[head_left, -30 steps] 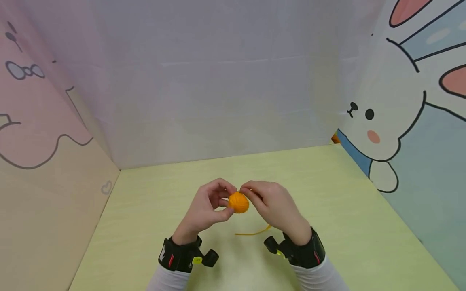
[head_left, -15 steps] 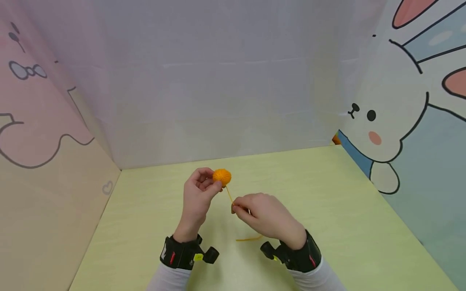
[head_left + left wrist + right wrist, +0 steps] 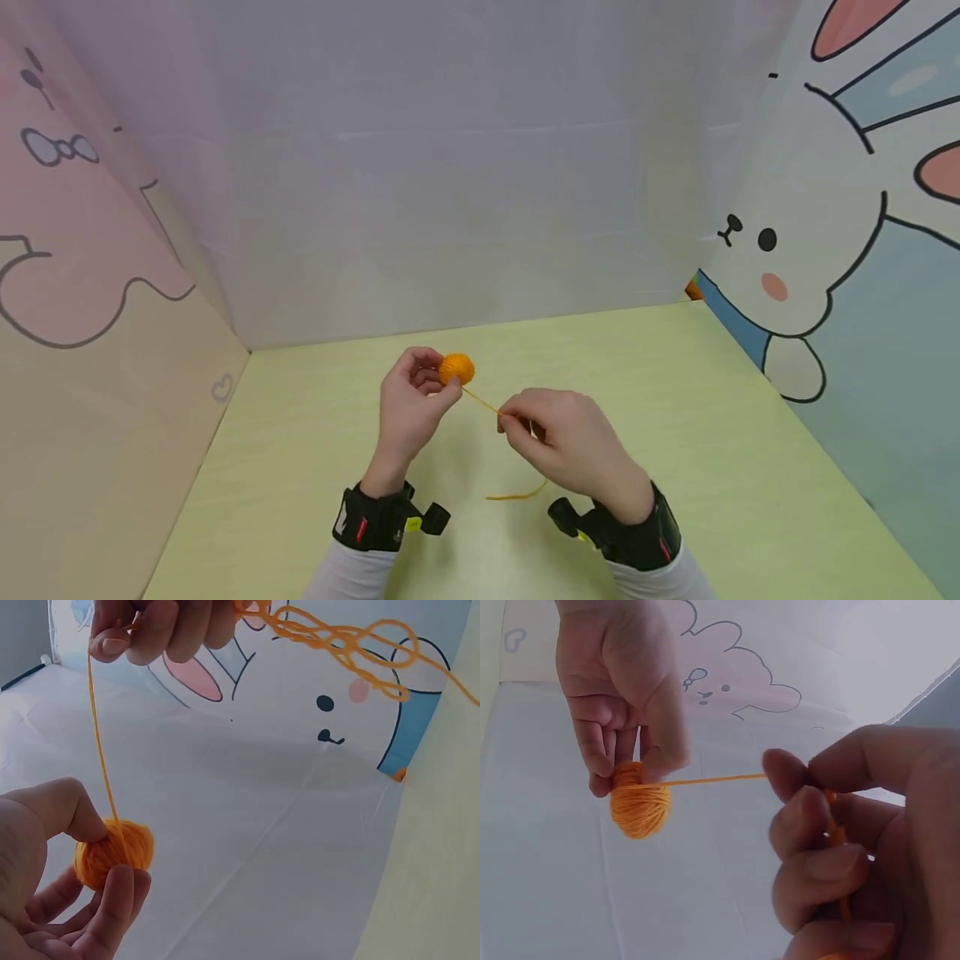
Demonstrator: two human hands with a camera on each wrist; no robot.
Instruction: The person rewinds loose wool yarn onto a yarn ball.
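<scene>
A small ball of orange yarn [image 3: 457, 369] is pinched between the thumb and fingers of my left hand [image 3: 408, 408], held above the table. From the ball a taut strand of yarn [image 3: 716, 780] runs across to my right hand [image 3: 573, 437], whose thumb and forefinger pinch it. The right hand's other fingers curl round more of the yarn. In the left wrist view, loose tangled loops of yarn [image 3: 345, 641] trail from the right hand. A tail end [image 3: 513, 497] of it shows below the right hand in the head view.
Both hands are over a pale yellow-green table [image 3: 315, 450]. A whitish sheet [image 3: 465, 167] stands behind it. Printed panels flank both sides, the right one [image 3: 810, 250] with a rabbit drawing. Each wrist wears a black camera strap [image 3: 371, 518].
The hands were together at the ball; the left hand then moved up and left with it, and the right hand drew a strand out, lately moving right.
</scene>
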